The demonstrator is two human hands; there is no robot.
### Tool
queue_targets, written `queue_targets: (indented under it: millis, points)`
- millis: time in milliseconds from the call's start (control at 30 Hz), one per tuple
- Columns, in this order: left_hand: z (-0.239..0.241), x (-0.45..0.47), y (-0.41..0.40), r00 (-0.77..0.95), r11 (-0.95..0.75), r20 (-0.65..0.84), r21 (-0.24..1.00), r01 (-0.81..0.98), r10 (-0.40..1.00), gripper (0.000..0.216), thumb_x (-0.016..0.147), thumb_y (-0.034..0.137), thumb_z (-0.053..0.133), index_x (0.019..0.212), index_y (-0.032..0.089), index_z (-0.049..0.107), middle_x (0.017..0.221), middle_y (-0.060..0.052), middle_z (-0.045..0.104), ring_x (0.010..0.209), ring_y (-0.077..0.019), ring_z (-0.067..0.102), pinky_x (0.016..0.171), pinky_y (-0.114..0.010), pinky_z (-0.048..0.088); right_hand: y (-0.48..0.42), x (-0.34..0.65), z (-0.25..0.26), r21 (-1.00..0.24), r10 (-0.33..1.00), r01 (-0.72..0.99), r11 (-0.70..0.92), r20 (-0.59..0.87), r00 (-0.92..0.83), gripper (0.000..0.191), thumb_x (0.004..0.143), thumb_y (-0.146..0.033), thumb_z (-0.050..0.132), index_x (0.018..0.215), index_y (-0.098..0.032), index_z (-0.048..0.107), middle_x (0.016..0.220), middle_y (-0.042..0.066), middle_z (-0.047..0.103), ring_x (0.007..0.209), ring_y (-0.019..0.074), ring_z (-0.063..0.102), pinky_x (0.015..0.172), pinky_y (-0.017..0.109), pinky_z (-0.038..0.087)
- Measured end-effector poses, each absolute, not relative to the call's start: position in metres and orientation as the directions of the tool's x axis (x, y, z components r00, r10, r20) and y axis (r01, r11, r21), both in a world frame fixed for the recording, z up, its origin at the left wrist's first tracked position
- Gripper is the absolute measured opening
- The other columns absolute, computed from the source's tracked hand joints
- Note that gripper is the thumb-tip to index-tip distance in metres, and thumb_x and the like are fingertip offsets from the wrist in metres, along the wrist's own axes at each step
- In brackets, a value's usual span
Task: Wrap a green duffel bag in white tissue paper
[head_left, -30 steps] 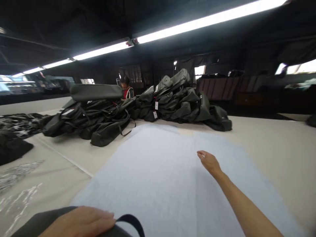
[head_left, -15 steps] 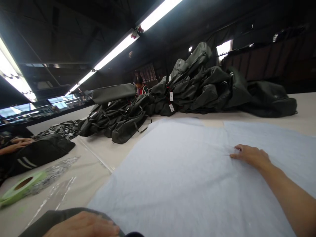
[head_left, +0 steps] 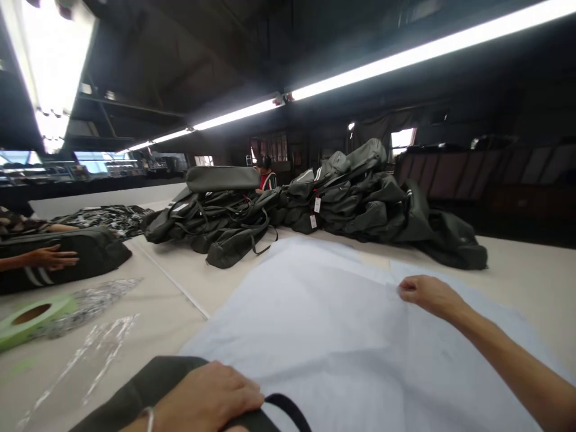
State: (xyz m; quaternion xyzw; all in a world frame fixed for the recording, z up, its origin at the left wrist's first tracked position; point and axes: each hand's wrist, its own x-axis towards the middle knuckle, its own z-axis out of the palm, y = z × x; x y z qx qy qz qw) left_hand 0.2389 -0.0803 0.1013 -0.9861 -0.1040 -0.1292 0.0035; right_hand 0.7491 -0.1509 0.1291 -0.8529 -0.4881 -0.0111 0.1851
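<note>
My sheet [head_left: 324, 324] is pale bluish white on a cream table [head_left: 517, 270]. The bag [head_left: 148, 387] under my left hand [head_left: 211, 399] is dark olive, its strap [head_left: 290, 408] black. Far bags [head_left: 351, 201] are grey-green, some white-striped; the left tape roll [head_left: 31, 318] is green.

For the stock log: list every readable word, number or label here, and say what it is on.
No text can be read here.
Two white hang tags on the bag pile: any print is too small and blurred to read.
Green tape roll: no writing visible.
</note>
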Motion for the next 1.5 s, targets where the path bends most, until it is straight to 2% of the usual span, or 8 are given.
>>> queue_targets:
  millis: [100, 267, 467, 633, 767, 967, 1100, 1500]
  points:
    - [0.108, 0.239, -0.089, 0.923, -0.953, 0.242, 0.136, 0.271, 0.298, 0.04, 0.097, 0.057, 0.036, 0.123, 0.037, 0.058, 0.123, 0.002, 0.067, 0.108, -0.0217, 0.064, 0.096, -0.036, 0.05, -0.177, 0.682, 0.168, -0.272, 0.893, 0.906, -0.323, 0.229, 0.387, 0.015, 0.074, -0.033, 0.058, 0.074, -0.029, 0.073, 0.077, 0.002, 0.072, 0.077, 0.0241, 0.065, 0.084, 0.043, 0.044]
    - [0.144, 0.253, -0.073, 0.886, -0.914, 0.272, 0.269, 0.305, 0.376, 0.069, 0.085, 0.043, 0.066, 0.145, 0.028, 0.036, 0.152, -0.008, 0.038, 0.136, -0.0263, 0.042, 0.111, -0.04, 0.042, -0.231, 0.579, 0.192, -0.069, 0.887, 0.997, -0.031, 0.458, 0.06, 0.017, 0.084, -0.041, 0.057, 0.078, -0.031, 0.07, 0.078, -0.004, 0.071, 0.073, 0.0198, 0.066, 0.112, 0.058, 0.023]
    - [0.204, 0.312, -0.022, 0.86, -0.958, 0.506, -0.205, 0.201, 0.072, 0.092, 0.075, 0.009, 0.069, 0.152, 0.024, 0.021, 0.161, -0.014, 0.012, 0.147, -0.0324, 0.014, 0.117, -0.056, 0.021, -0.31, 0.459, 0.215, 0.33, 0.74, 0.94, 0.087, 0.61, -0.283, 0.01, 0.092, -0.032, 0.056, 0.089, -0.03, 0.065, 0.074, -0.005, 0.066, 0.066, 0.0121, 0.061, 0.109, 0.039, 0.031]
    - [0.226, 0.324, -0.003, 0.842, -0.948, 0.523, -0.314, 0.044, -0.134, 0.025, 0.09, 0.01, 0.051, 0.109, 0.016, 0.066, 0.145, -0.013, 0.046, 0.144, -0.0309, 0.025, 0.118, -0.058, 0.014, -0.352, 0.369, 0.238, 0.384, 0.79, 0.922, 0.038, 0.553, -0.263, 0.015, 0.094, -0.025, 0.051, 0.097, -0.028, 0.066, 0.08, -0.003, 0.067, 0.073, 0.012, 0.063, 0.105, 0.034, 0.037]
    - [0.237, 0.273, 0.002, 0.827, -0.928, 0.518, -0.372, -0.014, -0.22, 0.033, 0.097, 0.007, 0.032, 0.102, 0.012, 0.064, 0.105, -0.012, 0.067, 0.126, -0.0257, 0.048, 0.117, -0.053, 0.016, -0.374, 0.332, 0.24, 0.375, 0.756, 0.925, -0.061, 0.622, -0.203, 0.015, 0.091, -0.027, 0.056, 0.103, -0.028, 0.066, 0.091, -0.002, 0.071, 0.081, 0.0137, 0.066, 0.1, 0.034, 0.041]
    - [0.228, 0.153, -0.012, 0.833, -0.845, 0.434, -0.529, -0.071, -0.342, 0.031, 0.1, 0.012, 0.029, 0.098, 0.016, 0.059, 0.085, -0.006, 0.062, 0.081, -0.0197, 0.056, 0.088, -0.038, 0.043, -0.404, 0.296, 0.202, 0.292, 0.715, 0.936, -0.199, 0.696, -0.065, 0.02, 0.089, -0.023, 0.059, 0.107, -0.029, 0.066, 0.098, -0.002, 0.072, 0.093, 0.0157, 0.067, 0.101, 0.035, 0.042]
    - [0.206, 0.095, -0.038, 0.805, -0.828, 0.408, -0.534, -0.173, -0.431, 0.025, 0.1, 0.014, 0.033, 0.094, 0.019, 0.057, 0.079, -0.003, 0.059, 0.071, -0.0189, 0.05, 0.068, -0.035, 0.039, -0.424, 0.277, 0.163, 0.315, 0.727, 0.925, -0.212, 0.684, -0.066, 0.024, 0.086, -0.021, 0.062, 0.109, -0.028, 0.066, 0.099, -0.003, 0.072, 0.097, 0.0172, 0.067, 0.103, 0.036, 0.041]
    - [0.103, 0.063, -0.103, 0.79, -0.858, 0.382, -0.393, -0.332, -0.48, 0.014, 0.094, 0.013, 0.045, 0.083, 0.018, 0.052, 0.07, -0.001, 0.053, 0.061, -0.0179, 0.045, 0.058, -0.036, 0.031, -0.47, 0.266, 0.033, 0.314, 0.767, 0.91, -0.271, 0.642, 0.007, 0.024, 0.086, -0.022, 0.06, 0.109, -0.029, 0.066, 0.11, -0.001, 0.071, 0.105, 0.0203, 0.065, 0.101, 0.039, 0.04]
